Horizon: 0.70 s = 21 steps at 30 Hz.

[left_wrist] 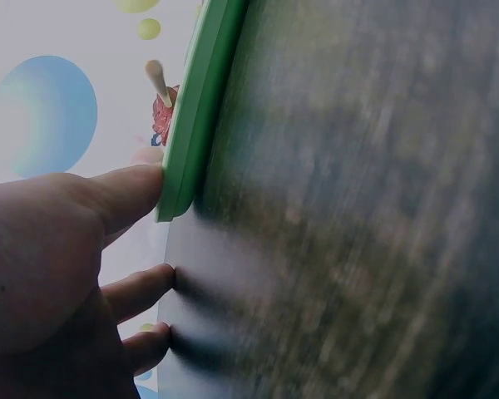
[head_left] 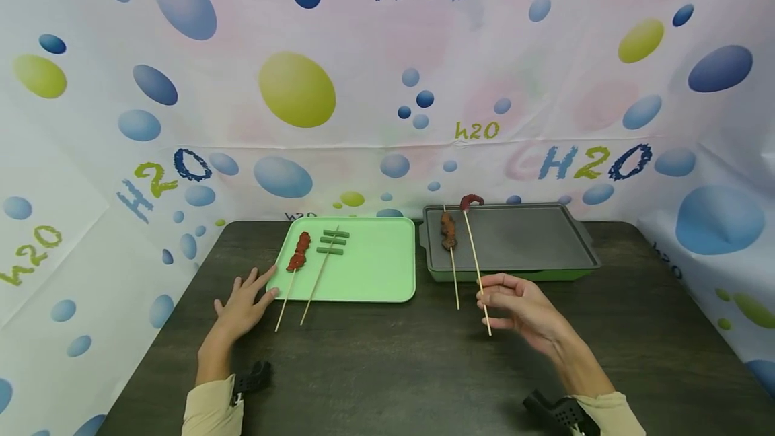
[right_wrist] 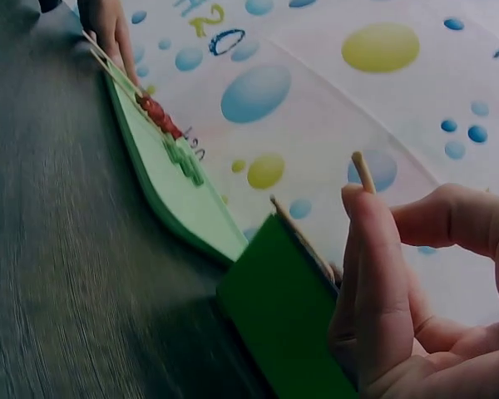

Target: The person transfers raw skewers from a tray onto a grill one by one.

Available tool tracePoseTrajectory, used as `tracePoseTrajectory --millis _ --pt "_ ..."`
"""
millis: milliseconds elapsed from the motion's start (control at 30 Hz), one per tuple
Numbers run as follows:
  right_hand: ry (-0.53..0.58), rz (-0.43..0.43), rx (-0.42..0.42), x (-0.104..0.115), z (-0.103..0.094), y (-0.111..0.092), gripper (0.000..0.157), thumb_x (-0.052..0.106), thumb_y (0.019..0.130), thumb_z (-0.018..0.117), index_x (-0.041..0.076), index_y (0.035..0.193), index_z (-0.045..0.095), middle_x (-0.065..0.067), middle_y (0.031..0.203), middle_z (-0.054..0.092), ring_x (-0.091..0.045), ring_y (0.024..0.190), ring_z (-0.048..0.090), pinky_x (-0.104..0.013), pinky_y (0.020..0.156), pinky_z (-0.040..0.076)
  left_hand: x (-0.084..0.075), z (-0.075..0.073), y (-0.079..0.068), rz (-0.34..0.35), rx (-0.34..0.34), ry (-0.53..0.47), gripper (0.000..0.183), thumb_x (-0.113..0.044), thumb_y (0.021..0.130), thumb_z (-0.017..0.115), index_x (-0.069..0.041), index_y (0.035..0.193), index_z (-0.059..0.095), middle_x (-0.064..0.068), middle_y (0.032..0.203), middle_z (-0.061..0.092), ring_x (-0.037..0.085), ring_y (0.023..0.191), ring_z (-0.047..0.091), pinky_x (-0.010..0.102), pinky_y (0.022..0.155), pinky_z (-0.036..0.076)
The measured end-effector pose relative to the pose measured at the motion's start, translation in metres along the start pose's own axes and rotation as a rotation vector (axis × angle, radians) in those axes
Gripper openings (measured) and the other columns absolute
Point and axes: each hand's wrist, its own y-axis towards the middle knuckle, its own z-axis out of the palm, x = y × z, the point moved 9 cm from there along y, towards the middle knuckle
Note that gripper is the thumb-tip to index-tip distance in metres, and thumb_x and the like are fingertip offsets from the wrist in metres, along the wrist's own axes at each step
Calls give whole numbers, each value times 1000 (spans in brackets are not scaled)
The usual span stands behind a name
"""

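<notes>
Pinching a dark-red-tipped skewer (head_left: 473, 247) in the nearly closed grip of the right hand (head_left: 527, 309), at three o'clock on the surface (head_left: 387, 369). Pointing towards twelve, with the tip over the ten o'clock part of a grey griddle (head_left: 527, 237); cannot tell whether touching it. With a brown-meat skewer (head_left: 448, 231) lying at that griddle's nine o'clock. Touching a green tray (head_left: 378, 261) at its eight o'clock rim with the left hand (head_left: 239, 308), in a widely spread grip around nothing. Laden with a red-meat skewer (head_left: 299, 252) at nine, a green-pieced skewer (head_left: 332, 241) at eleven.
</notes>
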Motion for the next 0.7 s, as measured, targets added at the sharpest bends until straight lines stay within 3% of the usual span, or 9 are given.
tracePoseTrajectory --millis 300,700 --pt "-26 39 -7 -11 -16 3 29 9 101 65 0 127 56 -6 108 68 -19 99 69 -35 84 60 1 1 0 1 6 8 67 -46 108 48 -14 163 28 35 164 9 65 145 -3 90 95 -7" --pt "-5 85 -7 -20 -21 5 28 9 101 64 1 127 59 -7 108 69 -20 99 69 -36 85 60 -1 2 0 0 18 7 67 -46 109 48 -13 164 27 36 164 9 66 145 -2 90 95 -7"
